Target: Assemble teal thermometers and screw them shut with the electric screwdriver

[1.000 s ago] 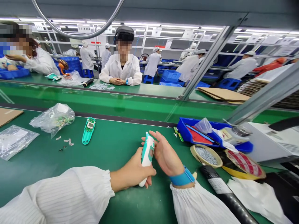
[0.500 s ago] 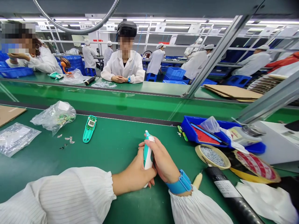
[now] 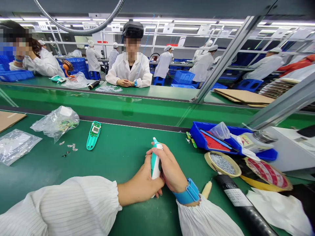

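Teal-and-white handheld device (image 3: 155,165) is just below ctr of frame, tip pointing up, held btwn both hands. L hand (image 3: 141,184) is curled round its lower part; R hand (image 3: 172,168) is partly closed on its R side, thumb across the upper body. Blue wristband (image 3: 187,194) on R wrist. Just R of that, lower R of frame: cream-handled tool (image 3: 207,188), then black tube w/ white label (image 3: 237,197). Above these, round dish (image 3: 208,160) w/ small grey pcs, tape roll (image 3: 267,173) beside it, & blue tray (image 3: 195,134) w/ odds & ends. L of ctr: teal shell w/ circuit board (image 3: 94,135) showing, small loose parts (image 3: 72,146) nearby, clear plastic bag (image 3: 57,123) above those. Upper ctr, across the divider: co-worker in white coat (image 3: 129,70), seated, hands together on bench.
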### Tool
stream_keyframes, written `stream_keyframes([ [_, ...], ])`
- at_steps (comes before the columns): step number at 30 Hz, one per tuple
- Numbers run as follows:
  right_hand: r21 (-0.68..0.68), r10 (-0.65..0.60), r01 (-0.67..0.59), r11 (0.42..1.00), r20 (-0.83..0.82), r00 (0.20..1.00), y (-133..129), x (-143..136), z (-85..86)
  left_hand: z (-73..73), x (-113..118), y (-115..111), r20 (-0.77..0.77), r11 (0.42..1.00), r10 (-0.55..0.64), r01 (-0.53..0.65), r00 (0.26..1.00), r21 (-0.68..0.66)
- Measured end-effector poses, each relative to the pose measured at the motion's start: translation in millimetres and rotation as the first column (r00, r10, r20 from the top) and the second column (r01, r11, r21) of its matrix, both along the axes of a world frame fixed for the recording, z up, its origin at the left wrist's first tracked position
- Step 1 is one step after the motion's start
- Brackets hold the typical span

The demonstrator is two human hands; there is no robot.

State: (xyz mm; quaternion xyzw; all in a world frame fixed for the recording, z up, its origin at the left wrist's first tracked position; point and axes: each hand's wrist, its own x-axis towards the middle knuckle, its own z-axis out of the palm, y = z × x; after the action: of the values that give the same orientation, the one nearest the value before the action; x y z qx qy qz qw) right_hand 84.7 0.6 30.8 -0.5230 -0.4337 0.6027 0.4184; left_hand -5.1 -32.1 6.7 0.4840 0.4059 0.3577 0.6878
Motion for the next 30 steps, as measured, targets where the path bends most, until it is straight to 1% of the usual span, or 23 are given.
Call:
stream_keyframes([
  [14, 0.017, -0.02, 0.02, 1.0, 0.0, 1.0, -1.5, -1.3, 1.0, 1.6, 0.7, -0.3, 0.012, 1.0, 0.003, -0.003, 1.0, -0.006],
  [30, 0.017, -0.033, 0.034, 0.999, -0.022, 0.999, -2.5, -2.0, 2.5, -2.4, 2.2, -1.1, 0.026, 1.0, 0.009, -0.009, 1.0, -0.009],
])
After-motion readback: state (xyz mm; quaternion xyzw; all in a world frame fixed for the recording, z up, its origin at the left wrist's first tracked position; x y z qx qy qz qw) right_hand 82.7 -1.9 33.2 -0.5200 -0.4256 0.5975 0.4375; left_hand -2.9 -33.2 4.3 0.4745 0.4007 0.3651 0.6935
